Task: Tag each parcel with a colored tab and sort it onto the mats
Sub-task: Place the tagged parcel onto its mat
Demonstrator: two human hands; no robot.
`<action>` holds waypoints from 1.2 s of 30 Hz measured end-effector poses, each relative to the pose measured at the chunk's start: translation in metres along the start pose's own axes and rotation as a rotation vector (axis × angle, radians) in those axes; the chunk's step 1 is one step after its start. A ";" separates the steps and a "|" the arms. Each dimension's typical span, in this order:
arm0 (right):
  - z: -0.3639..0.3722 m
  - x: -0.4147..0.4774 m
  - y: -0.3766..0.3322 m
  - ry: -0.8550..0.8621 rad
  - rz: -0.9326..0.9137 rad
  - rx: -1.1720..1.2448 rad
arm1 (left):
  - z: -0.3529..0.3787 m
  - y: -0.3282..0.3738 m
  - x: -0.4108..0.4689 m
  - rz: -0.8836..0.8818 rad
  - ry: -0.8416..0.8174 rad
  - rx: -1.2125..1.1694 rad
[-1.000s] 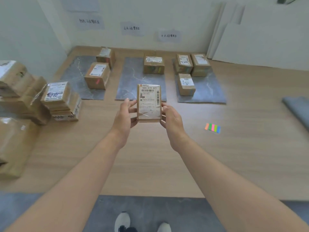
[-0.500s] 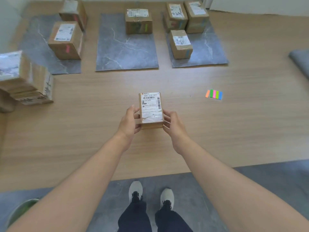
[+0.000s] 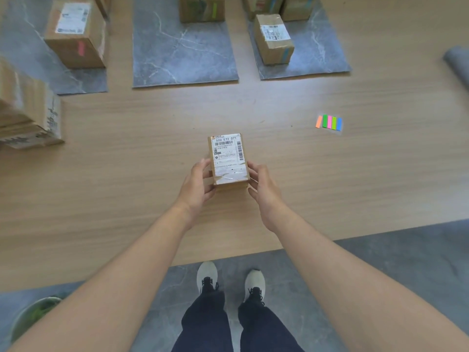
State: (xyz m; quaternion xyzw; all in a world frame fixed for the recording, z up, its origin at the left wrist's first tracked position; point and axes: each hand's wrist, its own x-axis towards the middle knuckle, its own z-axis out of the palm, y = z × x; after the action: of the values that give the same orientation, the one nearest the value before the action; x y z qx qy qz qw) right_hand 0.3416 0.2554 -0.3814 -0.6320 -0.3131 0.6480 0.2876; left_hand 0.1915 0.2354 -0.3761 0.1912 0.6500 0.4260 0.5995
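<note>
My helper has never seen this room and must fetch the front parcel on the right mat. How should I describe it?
Three grey marbled mats lie in a row on the wooden surface; take the rightmost mat. The parcel sits alone on its near half, in front of two others at the far edge.

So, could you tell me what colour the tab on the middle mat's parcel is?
The tab is bright green; the head view shows it best.

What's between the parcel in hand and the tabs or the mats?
Nothing visible. The left hand and right hand grip the parcel; only bare table lies between it and the tabs on the right or the mats ahead.
</note>
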 end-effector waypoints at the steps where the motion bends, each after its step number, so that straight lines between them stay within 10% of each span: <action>1: 0.001 -0.001 0.000 0.003 -0.001 -0.002 | -0.001 0.001 -0.001 0.001 -0.005 0.003; 16: -0.038 -0.024 -0.070 0.194 -0.211 0.194 | 0.037 0.087 -0.009 0.319 -0.122 0.123; 27: -0.164 0.053 -0.092 0.343 -0.292 0.282 | 0.182 0.084 0.025 0.229 -0.318 0.226; 36: -0.276 0.145 -0.096 0.302 -0.332 -0.263 | 0.305 0.051 0.092 0.111 -0.252 0.226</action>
State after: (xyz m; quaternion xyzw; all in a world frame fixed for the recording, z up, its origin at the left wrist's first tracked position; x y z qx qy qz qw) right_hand 0.6099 0.4394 -0.4017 -0.6934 -0.4478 0.4438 0.3488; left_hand 0.4467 0.4334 -0.3674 0.3449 0.6017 0.3556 0.6265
